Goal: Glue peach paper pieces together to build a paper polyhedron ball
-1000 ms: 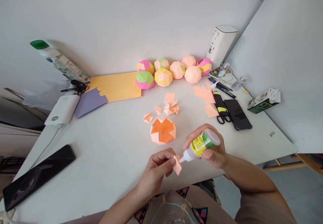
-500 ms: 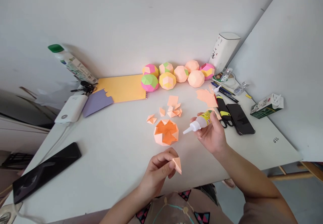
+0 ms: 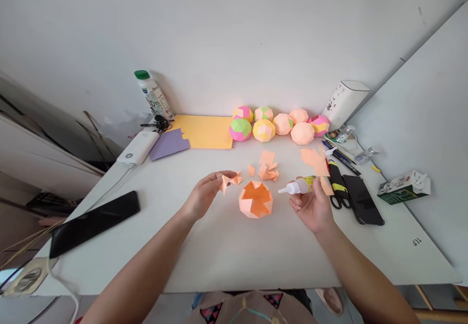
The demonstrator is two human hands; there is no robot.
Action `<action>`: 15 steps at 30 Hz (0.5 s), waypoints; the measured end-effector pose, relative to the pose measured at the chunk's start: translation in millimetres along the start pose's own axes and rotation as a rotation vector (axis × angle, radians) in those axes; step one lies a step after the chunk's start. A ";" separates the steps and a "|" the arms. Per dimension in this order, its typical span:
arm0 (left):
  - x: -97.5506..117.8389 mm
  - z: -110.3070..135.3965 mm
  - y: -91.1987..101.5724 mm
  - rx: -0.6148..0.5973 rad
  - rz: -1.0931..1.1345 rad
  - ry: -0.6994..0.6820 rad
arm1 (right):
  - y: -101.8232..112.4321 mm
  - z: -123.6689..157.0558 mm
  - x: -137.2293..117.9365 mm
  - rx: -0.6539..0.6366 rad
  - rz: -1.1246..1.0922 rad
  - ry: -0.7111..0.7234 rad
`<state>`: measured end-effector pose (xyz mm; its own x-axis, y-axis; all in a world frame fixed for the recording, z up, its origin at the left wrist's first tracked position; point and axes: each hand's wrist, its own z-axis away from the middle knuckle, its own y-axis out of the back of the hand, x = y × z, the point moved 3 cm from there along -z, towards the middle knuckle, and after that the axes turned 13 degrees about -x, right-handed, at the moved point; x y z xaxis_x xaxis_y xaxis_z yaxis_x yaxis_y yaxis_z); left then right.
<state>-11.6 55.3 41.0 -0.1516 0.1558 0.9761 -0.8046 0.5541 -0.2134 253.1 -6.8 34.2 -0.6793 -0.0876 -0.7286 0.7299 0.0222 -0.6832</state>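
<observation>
My left hand [image 3: 204, 196] pinches a small folded peach paper piece [image 3: 224, 184], held just left of an open, partly built peach and orange paper ball [image 3: 255, 199] on the white table [image 3: 219, 246]. To the right of that ball, my right hand [image 3: 310, 204] grips a small glue bottle [image 3: 302, 185] lying sideways, its white nozzle pointing left toward the ball. Several more folded peach pieces [image 3: 268, 171] lie just behind the ball.
Several finished paper balls [image 3: 281, 124] line the wall. A yellow notebook [image 3: 204, 131], purple paper [image 3: 168, 144], white power bank [image 3: 138, 148] and bottle [image 3: 152, 95] sit back left. Black scissors [image 3: 338, 187], a phone [image 3: 363, 199], pens and a carton [image 3: 404, 188] lie right. A black slab [image 3: 93, 223] lies left.
My left hand has carried the folded piece from the near table edge forward to beside the open ball. My right hand drew the glue bottle away from the piece, over to the right.
</observation>
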 end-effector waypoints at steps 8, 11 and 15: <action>-22.4 6.5 -13.2 -0.320 0.012 0.066 | -1.5 -0.2 11.7 -0.032 0.032 -0.118; -20.2 13.2 -23.7 -0.402 -0.096 0.085 | -0.6 0.0 11.5 -0.043 0.019 -0.115; -15.2 23.2 -40.8 -0.529 -0.214 0.022 | 0.0 -0.4 9.1 -0.052 0.004 -0.105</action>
<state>10.2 11.4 35.8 -0.0009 0.0090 1.0000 -0.4179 0.9084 -0.0085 246.9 -7.2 27.6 -0.6631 -0.1911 -0.7237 0.7255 0.0738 -0.6842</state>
